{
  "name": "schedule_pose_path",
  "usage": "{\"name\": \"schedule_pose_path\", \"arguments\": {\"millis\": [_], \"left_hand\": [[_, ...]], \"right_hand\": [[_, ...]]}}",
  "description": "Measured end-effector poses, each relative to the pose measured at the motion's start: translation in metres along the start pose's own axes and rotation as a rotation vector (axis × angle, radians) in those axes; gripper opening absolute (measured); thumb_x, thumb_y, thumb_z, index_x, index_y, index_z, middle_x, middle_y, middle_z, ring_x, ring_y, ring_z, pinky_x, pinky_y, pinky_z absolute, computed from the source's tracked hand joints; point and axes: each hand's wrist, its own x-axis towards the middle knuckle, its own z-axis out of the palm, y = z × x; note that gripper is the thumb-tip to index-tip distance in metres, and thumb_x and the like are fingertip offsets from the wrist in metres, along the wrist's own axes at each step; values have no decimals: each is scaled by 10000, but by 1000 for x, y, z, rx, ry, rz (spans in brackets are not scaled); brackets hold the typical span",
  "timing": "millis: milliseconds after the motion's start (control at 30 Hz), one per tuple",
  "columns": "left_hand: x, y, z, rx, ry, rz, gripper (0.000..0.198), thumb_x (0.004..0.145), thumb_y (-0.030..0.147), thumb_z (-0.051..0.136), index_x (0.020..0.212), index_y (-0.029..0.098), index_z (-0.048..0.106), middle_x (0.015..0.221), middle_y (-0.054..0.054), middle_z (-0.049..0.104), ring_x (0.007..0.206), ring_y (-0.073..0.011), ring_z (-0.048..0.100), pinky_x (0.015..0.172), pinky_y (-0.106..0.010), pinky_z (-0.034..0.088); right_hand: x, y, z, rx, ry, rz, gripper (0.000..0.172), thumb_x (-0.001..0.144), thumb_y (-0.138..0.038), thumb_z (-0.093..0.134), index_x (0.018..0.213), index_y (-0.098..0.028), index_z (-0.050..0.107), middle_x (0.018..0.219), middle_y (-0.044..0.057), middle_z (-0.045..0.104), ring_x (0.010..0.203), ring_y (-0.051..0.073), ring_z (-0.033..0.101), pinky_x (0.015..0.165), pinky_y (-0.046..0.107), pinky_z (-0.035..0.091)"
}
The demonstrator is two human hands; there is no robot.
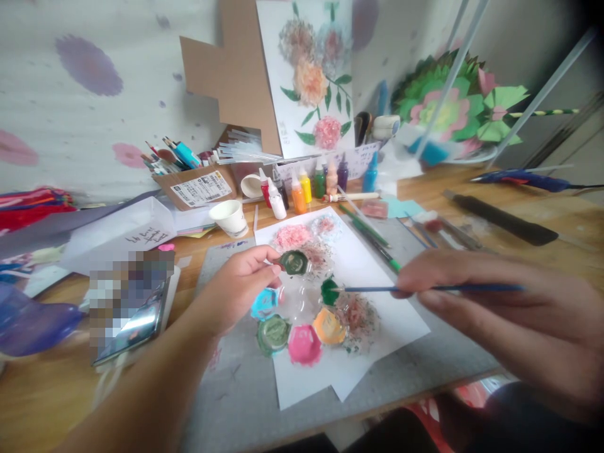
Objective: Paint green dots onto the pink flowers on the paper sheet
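My left hand [252,277] pinches the edge of a clear flower-shaped paint palette [302,299] between thumb and fingers. Its wells hold dark green, light blue, grey-green, pink and orange paint. In my right hand [472,296] is a thin blue paintbrush [377,289], its tip at the dark green well [329,292] on the palette's right side. Below the palette lies a white sheet of paper [396,314] with painted flowers, partly hidden by the palette. Pink petals [293,236] show near the sheet's top edge.
A grey mat [226,396] lies under the paper. Several paint bottles [298,195], a paper cup [229,218] and a finished flower painting [314,82] stand behind. Green pencils [370,236] lie across the sheet's right side. A phone [136,314] rests at left, a glue gun [523,179] at right.
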Motion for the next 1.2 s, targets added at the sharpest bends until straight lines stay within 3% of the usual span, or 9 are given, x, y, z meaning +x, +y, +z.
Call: {"name": "schedule_pose_path", "arguments": {"millis": [300,433,567,1200], "left_hand": [[0,-1,-1,6,-24,5,176,822,365,569,836,191,545,578,52,617,524,-106,533,544,-249,353],[0,-1,-1,11,-37,-2,179,829,366,558,815,189,538,572,47,623,517,-104,524,528,-245,346],[0,-1,-1,7,-20,-9,182,824,367,569,840,187,548,583,48,621,515,-104,531,528,-246,351],[1,-3,-2,3,-21,-4,168,837,369,570,835,202,556,588,58,624,531,-103,539,548,-251,351]], "right_hand": [[-4,-2,0,-61,8,-1,86,871,-286,647,923,-355,651,851,-93,728,711,114,695,598,148,552],[-3,-1,3,-56,73,11,70,875,-305,652,926,-352,658,863,-97,733,723,108,702,631,147,556],[-1,-2,3,-52,10,3,81,880,-284,639,933,-345,641,858,-90,731,732,110,697,627,157,554],[-1,-3,-1,-107,-39,-102,133,891,-223,575,975,-315,622,912,-33,725,811,151,690,633,207,556]]}}
